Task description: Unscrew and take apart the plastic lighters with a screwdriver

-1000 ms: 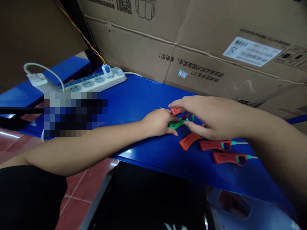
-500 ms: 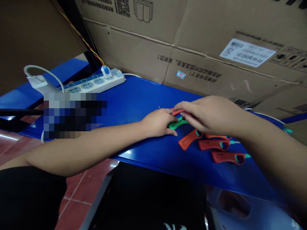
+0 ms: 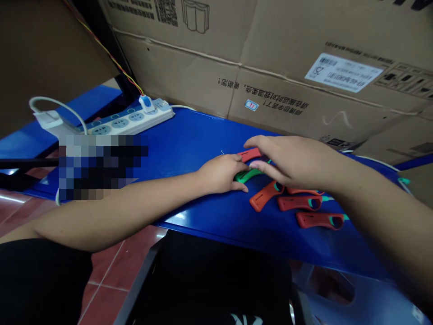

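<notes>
My left hand (image 3: 221, 174) rests on the blue table with its thumb and fingers around the handle end of a green utility lighter (image 3: 248, 175). The fingertips also reach the end of a red lighter (image 3: 250, 155) just behind it. Over these two, my right hand (image 3: 291, 158) hovers with index finger and thumb spread apart, gripping nothing visible; it hides their front ends. Closer to me lie an orange lighter (image 3: 262, 198), another partly covered orange lighter (image 3: 306, 191) and two red ones, a middle one (image 3: 297, 203) and a front one (image 3: 314, 220).
A large cardboard box (image 3: 270, 58) stands along the back of the blue table (image 3: 209, 216). At the left is a white power strip (image 3: 135, 119) with plugs and cables. A thin white cable (image 3: 379, 161) runs behind my right forearm.
My right hand's fingers have spread from the red lighter, which now shows more fully. My left hand stays at the green lighter. The whole view has shifted slightly.
</notes>
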Tool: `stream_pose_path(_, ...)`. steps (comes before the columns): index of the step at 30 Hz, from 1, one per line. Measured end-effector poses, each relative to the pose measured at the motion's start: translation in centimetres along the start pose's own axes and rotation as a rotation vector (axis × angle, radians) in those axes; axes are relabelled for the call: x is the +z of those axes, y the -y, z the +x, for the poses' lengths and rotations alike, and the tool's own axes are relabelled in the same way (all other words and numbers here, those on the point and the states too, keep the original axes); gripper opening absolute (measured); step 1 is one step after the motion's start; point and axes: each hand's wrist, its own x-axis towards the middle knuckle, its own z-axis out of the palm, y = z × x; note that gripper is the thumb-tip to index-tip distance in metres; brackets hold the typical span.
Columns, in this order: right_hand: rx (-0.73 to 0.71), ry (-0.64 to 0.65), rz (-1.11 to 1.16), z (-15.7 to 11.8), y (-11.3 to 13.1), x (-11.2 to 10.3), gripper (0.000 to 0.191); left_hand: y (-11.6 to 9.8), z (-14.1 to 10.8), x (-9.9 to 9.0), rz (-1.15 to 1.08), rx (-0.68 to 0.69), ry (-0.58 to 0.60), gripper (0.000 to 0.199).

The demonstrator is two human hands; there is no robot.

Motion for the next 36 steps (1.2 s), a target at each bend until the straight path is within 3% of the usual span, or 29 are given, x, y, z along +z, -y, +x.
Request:
stream_pose_path(2, 0.022, 0.008, 0.001, 0.0, 0.0, 0.1, 0.037, 0.0, 0.0, -0.1, 0.003, 0.000, 0.006, 0.055)
stream_pose_path(7, -0.182, 0.006, 0.176, 0.1, 0.3, -0.2, 0.041, 0.2, -0.1, -0.2, -0.092, 0.030, -0.005, 0.056)
stream_pose_path(12, 0.043, 0.034, -0.048, 0.2, 0.5, -0.5, 0.042, 0.5, -0.1, -0.1, -0.096, 0.023, -0.012, 0.058)
stream_pose_path(17, -0.111, 0.009, 0.150, -0.3, 0.2, -0.4, 0.045, 0.8, 0.1, -0.5, -0.163, 0.063, 0.009, 0.040)
stream_pose_path(21, 0.033, 0.022, 0.017, -0.2, 0.3, -0.2, 0.040, 1.0, 0.1, -0.7, -0.199, 0.064, 0.027, 0.032)
stream_pose_path(24, -0.046, 0.025, 0.044, -0.4, -0.2, -0.3, 0.033, 1.2, 0.2, -0.6, -0.231, 0.066, 0.042, 0.031)
stream_pose_path(26, -0.143, -0.031, 0.135, -1.2, -0.9, -0.3, 0.031, 1.3, 0.2, -0.6, -0.237, 0.070, 0.033, 0.030)
stream_pose_path(28, -0.154, -0.133, 0.224, -2.1, -1.8, 0.1, 0.028, 1.3, 0.3, -0.7, -0.232, 0.075, 0.021, 0.029)
stream_pose_path(31, -0.019, -0.463, 0.556, -2.7, -2.8, 2.3, 0.019, 1.1, 0.2, -1.0, -0.225, 0.098, 0.026, 0.027)
stream_pose_path(33, 0.166, -0.743, 0.979, -1.9, -3.2, 4.7, 0.019, 1.0, 0.2, -1.3, -0.234, 0.117, 0.043, 0.021)
stream_pose_path(34, 0.219, -0.780, 1.191, -1.1, -3.2, 6.1, 0.020, 0.9, 0.1, -1.4, -0.241, 0.120, 0.051, 0.018)
stream_pose_path(36, 0.354, -0.709, 1.403, 0.5, -3.2, 8.6, 0.022, 0.8, 0.0, -1.5, -0.250, 0.111, 0.057, 0.014)
